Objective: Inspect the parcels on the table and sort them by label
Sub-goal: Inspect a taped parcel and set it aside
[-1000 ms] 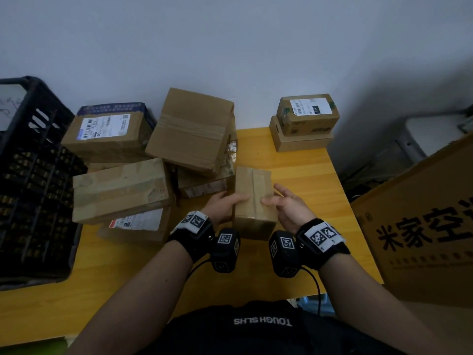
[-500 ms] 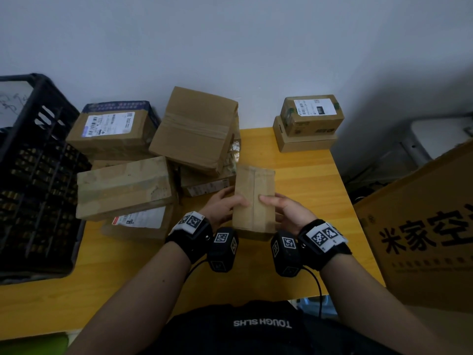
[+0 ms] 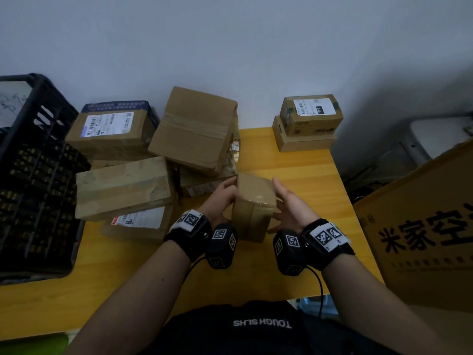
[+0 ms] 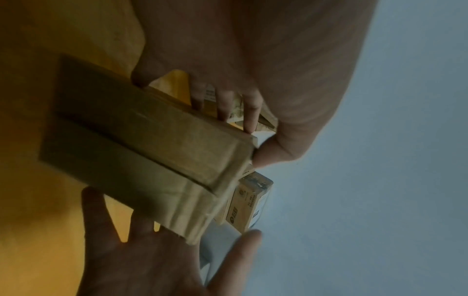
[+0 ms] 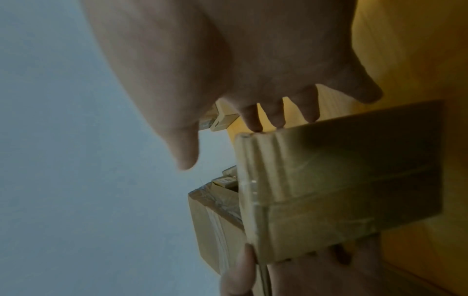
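Observation:
A small brown taped box (image 3: 254, 198) stands on end on the yellow table (image 3: 307, 180), held between my hands. My left hand (image 3: 221, 198) grips its left side, thumb on the top corner and fingers behind, as the left wrist view shows on the box (image 4: 152, 144). My right hand (image 3: 290, 206) lies against the right side with straight spread fingers, thumb clear of the box (image 5: 341, 180). No label shows on the box's visible faces.
A pile of parcels sits left of the hands: a labelled box (image 3: 112, 131), a tilted plain box (image 3: 197, 131), a taped box (image 3: 122, 185). Two stacked boxes (image 3: 311, 115) stand at the back right. A black crate (image 3: 33, 175) is far left, a large carton (image 3: 422, 226) right.
The small box has been tipped from lying flat to standing on end, nearer to me. My right thumb has come off its top.

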